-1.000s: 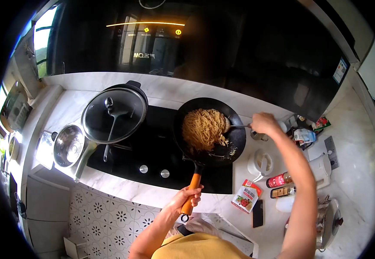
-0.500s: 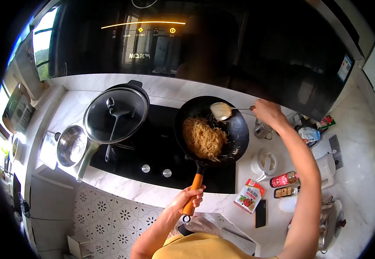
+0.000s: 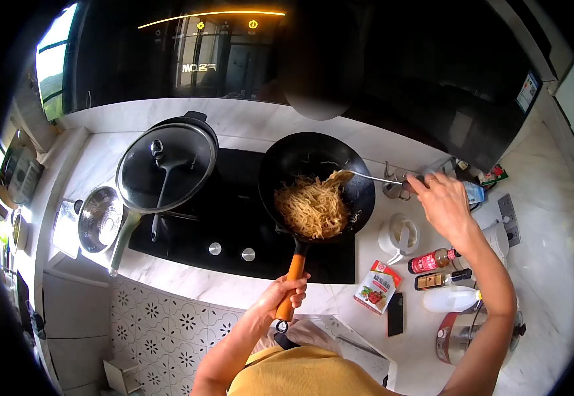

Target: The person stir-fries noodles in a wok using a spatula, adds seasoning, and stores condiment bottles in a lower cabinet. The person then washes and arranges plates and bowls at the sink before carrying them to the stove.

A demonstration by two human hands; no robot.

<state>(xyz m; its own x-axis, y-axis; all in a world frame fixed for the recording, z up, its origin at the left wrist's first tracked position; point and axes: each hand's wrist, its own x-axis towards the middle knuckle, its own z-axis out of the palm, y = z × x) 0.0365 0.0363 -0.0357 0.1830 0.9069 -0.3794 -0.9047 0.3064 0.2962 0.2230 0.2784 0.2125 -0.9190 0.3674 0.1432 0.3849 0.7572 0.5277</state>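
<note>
Wrapping around the orange handle [image 3: 296,265], the left hand [image 3: 283,296] grasps the black wok [image 3: 310,150], which is over the right part of the cooktop [image 3: 234,204]. Noodles [image 3: 312,211] lie heaped inside it, mostly toward the handle side. The right hand [image 3: 442,203] grips the spatula [image 3: 376,177] at its dark end, some fingers extended, its head at the heap's far edge. On the tabletop [image 3: 323,300] beside the cooktop lie a red-and-white packet [image 3: 377,288] and, touching or just beside it, a black phone [image 3: 396,315].
</note>
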